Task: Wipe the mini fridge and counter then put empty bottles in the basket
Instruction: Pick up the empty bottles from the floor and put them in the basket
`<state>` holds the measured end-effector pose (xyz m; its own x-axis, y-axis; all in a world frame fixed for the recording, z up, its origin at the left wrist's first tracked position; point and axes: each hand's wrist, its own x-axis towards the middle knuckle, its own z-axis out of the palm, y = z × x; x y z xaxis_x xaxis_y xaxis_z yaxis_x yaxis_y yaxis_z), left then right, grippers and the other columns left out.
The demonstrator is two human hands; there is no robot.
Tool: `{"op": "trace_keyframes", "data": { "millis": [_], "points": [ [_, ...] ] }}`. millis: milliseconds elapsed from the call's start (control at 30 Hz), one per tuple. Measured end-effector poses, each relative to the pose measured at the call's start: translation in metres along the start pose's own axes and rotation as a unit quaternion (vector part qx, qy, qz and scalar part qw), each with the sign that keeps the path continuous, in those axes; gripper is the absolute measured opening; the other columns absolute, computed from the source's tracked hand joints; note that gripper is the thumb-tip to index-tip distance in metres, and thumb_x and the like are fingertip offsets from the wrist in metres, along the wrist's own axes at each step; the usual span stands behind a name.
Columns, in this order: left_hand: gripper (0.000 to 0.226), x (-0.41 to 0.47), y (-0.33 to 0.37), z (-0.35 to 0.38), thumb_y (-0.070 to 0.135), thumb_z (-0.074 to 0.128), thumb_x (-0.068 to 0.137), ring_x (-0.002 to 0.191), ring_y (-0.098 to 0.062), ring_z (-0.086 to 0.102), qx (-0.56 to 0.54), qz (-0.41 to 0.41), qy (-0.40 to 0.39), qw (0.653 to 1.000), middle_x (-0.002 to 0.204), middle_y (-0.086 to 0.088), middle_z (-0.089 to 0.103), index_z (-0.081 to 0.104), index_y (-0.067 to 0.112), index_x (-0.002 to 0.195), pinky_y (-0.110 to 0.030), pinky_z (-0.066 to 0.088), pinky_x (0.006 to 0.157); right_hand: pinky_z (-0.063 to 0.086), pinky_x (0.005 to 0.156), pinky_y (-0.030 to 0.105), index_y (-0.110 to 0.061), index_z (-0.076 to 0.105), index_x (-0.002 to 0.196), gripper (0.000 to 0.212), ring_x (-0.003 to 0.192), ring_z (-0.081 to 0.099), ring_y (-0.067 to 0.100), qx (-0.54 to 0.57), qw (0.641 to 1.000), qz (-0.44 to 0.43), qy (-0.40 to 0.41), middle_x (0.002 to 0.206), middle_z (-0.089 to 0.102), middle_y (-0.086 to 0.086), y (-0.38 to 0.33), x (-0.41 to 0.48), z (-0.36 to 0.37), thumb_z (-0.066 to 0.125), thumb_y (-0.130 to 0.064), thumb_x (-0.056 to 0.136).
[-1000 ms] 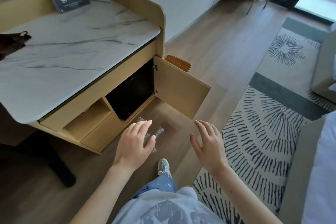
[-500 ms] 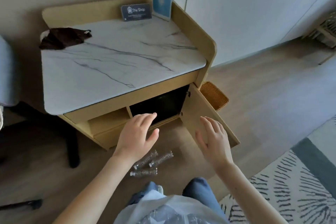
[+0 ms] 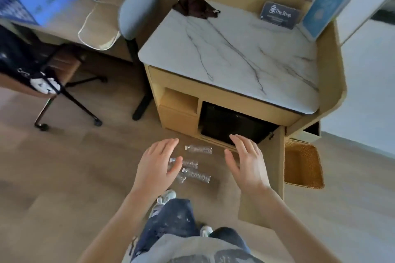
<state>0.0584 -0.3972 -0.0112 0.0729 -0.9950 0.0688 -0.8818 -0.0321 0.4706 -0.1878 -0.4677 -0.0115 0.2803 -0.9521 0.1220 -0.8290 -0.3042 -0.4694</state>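
Observation:
Several clear empty bottles [image 3: 197, 174] lie on the wooden floor in front of the cabinet. My left hand [image 3: 157, 166] hovers open above their left ends, partly covering them. My right hand [image 3: 245, 161] is open to their right, in front of the black mini fridge [image 3: 230, 123]. The fridge sits in the cabinet with the cabinet door [image 3: 271, 166] swung open. A marble counter [image 3: 235, 53] tops the cabinet, with a dark brown cloth [image 3: 195, 7] at its back left corner. A wicker basket [image 3: 302, 166] stands on the floor right of the door.
A grey "The Shop" sign [image 3: 279, 15] and a blue card [image 3: 322, 5] stand at the counter's back right. A grey chair [image 3: 136, 2] and a desk [image 3: 64, 34] with a white cable are to the left. My feet and knees are below the bottles.
The view has swung left and down, bringing the chair and desk into sight. Both hands stay open and now hover lower, near the bottles on the floor.

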Motion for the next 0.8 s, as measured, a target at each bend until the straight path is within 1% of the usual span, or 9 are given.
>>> {"op": "trace_keyframes", "data": {
  "millis": [100,167,267,367,467,533,667,800],
  "points": [
    [0.044,-0.031,0.010,0.007,0.028,0.062,0.093,0.121,-0.020,0.056,0.003,-0.048,0.006,0.999,0.131,-0.001,0.062,0.058,0.011,0.134,-0.035,0.047,0.098,0.037,0.108,0.038,-0.012,0.056,0.135,0.043,0.128,0.048,0.022,-0.001,0.999,-0.038,-0.028,0.134,0.058,0.005,0.006,-0.008,-0.001,0.052,-0.034,0.099],
    [0.045,-0.043,0.012,0.007,0.026,0.065,0.091,0.121,-0.020,0.056,0.006,-0.065,0.011,0.998,0.131,0.000,0.062,0.059,0.011,0.133,-0.034,0.046,0.097,0.038,0.108,0.038,-0.012,0.056,0.135,0.042,0.127,0.049,0.021,0.008,0.998,-0.052,-0.035,0.133,0.059,0.004,0.008,-0.012,0.001,0.054,-0.033,0.099],
    [0.045,-0.050,0.008,0.004,0.026,0.065,0.092,0.122,-0.018,0.055,0.013,-0.082,0.015,0.996,0.132,0.001,0.061,0.058,0.012,0.134,-0.032,0.044,0.098,0.041,0.107,0.040,-0.012,0.056,0.135,0.042,0.126,0.050,0.021,0.018,0.997,-0.061,-0.039,0.132,0.059,0.004,0.007,-0.011,0.006,0.055,-0.033,0.098],
    [0.044,-0.040,-0.003,0.006,0.027,0.061,0.094,0.124,-0.018,0.053,0.018,-0.091,0.006,0.996,0.134,0.002,0.060,0.057,0.013,0.135,-0.032,0.042,0.099,0.041,0.106,0.040,-0.009,0.056,0.134,0.042,0.125,0.051,0.025,0.020,0.997,-0.058,-0.049,0.131,0.059,0.007,0.005,-0.002,0.019,0.057,-0.029,0.097],
    [0.044,-0.019,-0.014,0.006,0.027,0.060,0.094,0.124,-0.019,0.053,0.018,-0.074,0.000,0.997,0.133,0.001,0.060,0.056,0.012,0.136,-0.033,0.042,0.098,0.042,0.105,0.044,-0.006,0.056,0.134,0.043,0.124,0.052,0.028,0.029,0.996,-0.053,-0.059,0.130,0.059,0.010,-0.004,0.012,0.034,0.058,-0.027,0.097],
    [0.044,-0.003,-0.025,0.007,0.028,0.059,0.094,0.124,-0.019,0.052,0.014,-0.060,0.006,0.998,0.133,0.002,0.059,0.055,0.013,0.136,-0.035,0.042,0.099,0.043,0.104,0.045,-0.006,0.056,0.134,0.043,0.124,0.052,0.028,0.040,0.996,-0.048,-0.057,0.130,0.059,0.010,-0.010,0.023,0.048,0.057,-0.027,0.097],
    [0.045,0.022,-0.061,0.034,0.027,0.060,0.093,0.123,-0.019,0.053,0.015,-0.043,0.015,0.999,0.133,0.001,0.060,0.056,0.011,0.135,-0.035,0.045,0.098,0.043,0.104,0.041,-0.008,0.055,0.135,0.044,0.124,0.051,0.025,0.061,0.996,-0.038,-0.046,0.131,0.058,0.008,-0.007,0.041,0.100,0.051,-0.032,0.098],
    [0.044,0.033,-0.118,0.107,0.027,0.060,0.093,0.119,-0.020,0.055,0.023,-0.039,0.019,0.999,0.130,0.000,0.061,0.057,0.010,0.133,-0.032,0.044,0.095,0.044,0.104,0.043,-0.008,0.054,0.135,0.044,0.125,0.050,0.024,0.073,0.996,-0.031,-0.042,0.132,0.058,0.008,0.021,0.049,0.189,0.050,-0.033,0.098]
  ]
}}
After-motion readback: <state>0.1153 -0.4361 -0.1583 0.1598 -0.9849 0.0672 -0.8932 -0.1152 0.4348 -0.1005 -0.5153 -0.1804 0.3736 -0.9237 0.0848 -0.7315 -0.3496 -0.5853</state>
